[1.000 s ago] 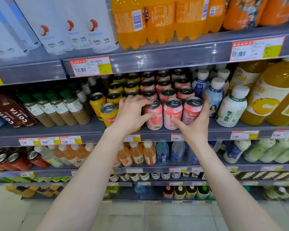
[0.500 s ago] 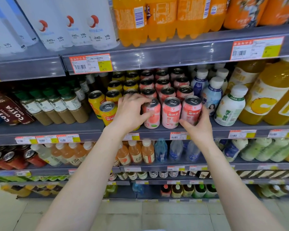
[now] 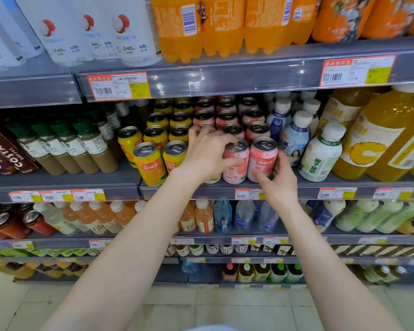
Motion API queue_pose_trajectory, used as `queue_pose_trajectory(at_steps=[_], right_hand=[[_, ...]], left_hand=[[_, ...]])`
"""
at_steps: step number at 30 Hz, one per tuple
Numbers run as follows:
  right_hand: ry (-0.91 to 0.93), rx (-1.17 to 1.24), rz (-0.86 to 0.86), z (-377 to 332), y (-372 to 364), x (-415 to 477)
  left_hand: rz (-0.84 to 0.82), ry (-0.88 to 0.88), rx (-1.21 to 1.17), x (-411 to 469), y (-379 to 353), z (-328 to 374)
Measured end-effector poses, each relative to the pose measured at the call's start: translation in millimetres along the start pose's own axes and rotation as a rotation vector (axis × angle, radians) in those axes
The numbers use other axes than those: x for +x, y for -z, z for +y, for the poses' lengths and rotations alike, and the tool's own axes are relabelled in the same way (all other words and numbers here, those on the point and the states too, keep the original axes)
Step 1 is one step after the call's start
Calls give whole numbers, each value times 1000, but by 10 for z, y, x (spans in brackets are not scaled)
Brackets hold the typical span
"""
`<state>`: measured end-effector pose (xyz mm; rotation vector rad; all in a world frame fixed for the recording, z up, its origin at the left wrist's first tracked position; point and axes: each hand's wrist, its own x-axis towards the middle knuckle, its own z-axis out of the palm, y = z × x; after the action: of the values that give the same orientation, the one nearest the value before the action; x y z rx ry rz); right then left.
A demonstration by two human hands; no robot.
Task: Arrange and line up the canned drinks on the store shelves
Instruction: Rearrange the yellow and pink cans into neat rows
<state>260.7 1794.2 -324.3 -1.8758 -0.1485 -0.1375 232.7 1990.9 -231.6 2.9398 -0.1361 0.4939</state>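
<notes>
Pink peach cans stand in rows on the middle shelf (image 3: 306, 187), with yellow orange cans (image 3: 150, 164) in rows to their left. My left hand (image 3: 207, 155) curls over the front left pink can (image 3: 212, 180), which is mostly hidden, and its thumb lies across the front middle pink can (image 3: 236, 163). My right hand (image 3: 279, 180) grips the front right pink can (image 3: 263, 161) low on its right side, thumb on the front. A second yellow can (image 3: 175, 155) stands just left of my left hand.
White yoghurt bottles (image 3: 320, 156) crowd the right side of the pink cans, with big juice bottles (image 3: 373, 139) beyond. Green-capped coffee bottles (image 3: 91, 144) stand to the left. The upper shelf edge (image 3: 225, 77) hangs low over the back rows. Lower shelves hold more bottles.
My left hand has slid right, off the yellow can and over the front left pink can. My right hand has closed more tightly round the front right pink can.
</notes>
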Motion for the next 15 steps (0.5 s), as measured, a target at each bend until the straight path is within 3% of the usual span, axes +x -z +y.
queue_pose_trajectory(at_steps=[9, 15], right_hand=[[-13, -7, -20, 5, -2, 2], [-19, -14, 74, -14, -18, -33]], left_hand=[[-3, 21, -23, -51, 12, -79], [-38, 138, 84, -148, 152, -344]])
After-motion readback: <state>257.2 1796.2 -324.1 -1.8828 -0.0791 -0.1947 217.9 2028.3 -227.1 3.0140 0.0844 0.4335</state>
